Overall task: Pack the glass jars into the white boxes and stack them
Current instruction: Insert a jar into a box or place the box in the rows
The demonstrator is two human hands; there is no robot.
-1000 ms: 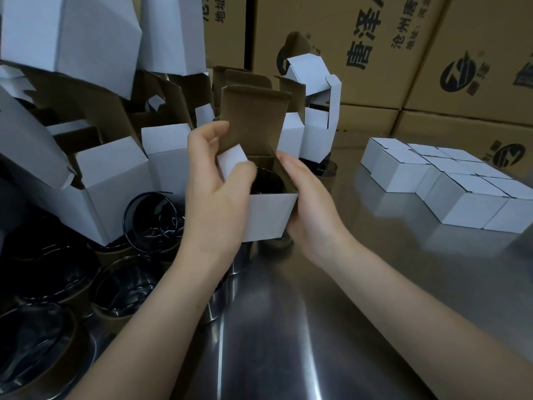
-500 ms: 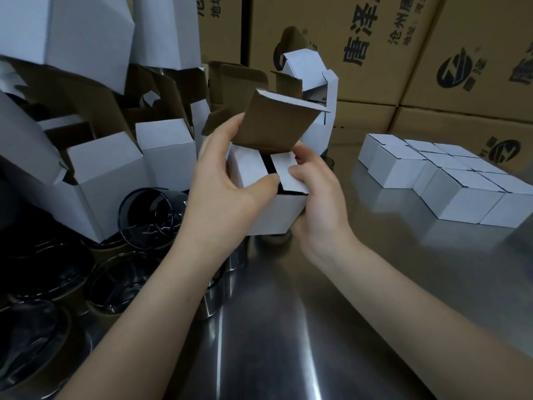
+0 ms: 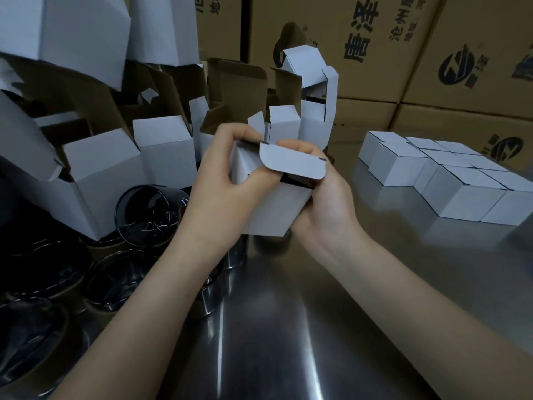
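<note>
Jars (image 3: 148, 215), open boxes (image 3: 101, 168) crowd left of held box (image 3: 274, 209); closed boxes (image 3: 450, 174) right.

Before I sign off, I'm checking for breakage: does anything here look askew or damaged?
No damage shows. The open white boxes at left lie heaped at odd tilts, and one glass jar beside them seems tipped on its side. The closed boxes at right sit neatly.

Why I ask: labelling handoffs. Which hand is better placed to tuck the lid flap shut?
Probably right: the right hand meets the lid flap at its free edge; the left hand grips the white box.
</note>
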